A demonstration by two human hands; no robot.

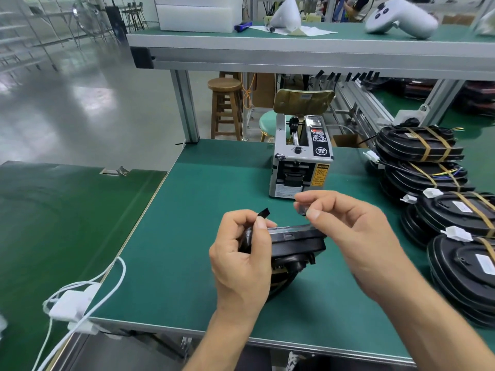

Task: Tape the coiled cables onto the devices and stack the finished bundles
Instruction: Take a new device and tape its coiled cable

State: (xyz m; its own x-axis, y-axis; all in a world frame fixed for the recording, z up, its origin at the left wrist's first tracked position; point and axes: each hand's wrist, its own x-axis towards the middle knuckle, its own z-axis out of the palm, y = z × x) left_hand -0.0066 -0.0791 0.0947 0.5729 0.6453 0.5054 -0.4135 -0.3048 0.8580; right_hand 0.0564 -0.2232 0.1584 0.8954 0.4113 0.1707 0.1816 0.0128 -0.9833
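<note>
A black flat device (294,243) is held on edge above the green mat, with its coiled black cable (284,283) hanging under it. My left hand (241,261) grips the device's left end, and a short black tape end (263,212) sticks up past its thumb. Over the device's top right corner, my right hand (345,231) pinches a small clear piece of tape (304,210) between thumb and fingertips. Finished bundles (439,188), black devices strapped with tan tape, lie in overlapping stacks along the right.
A grey tape dispenser (301,159) stands on the green mat (187,236) just beyond my hands. A white charger with its cable (72,303) lies at the mat's front left corner. An overhead shelf (294,49) carries white controllers. A wooden stool (226,108) stands behind the bench.
</note>
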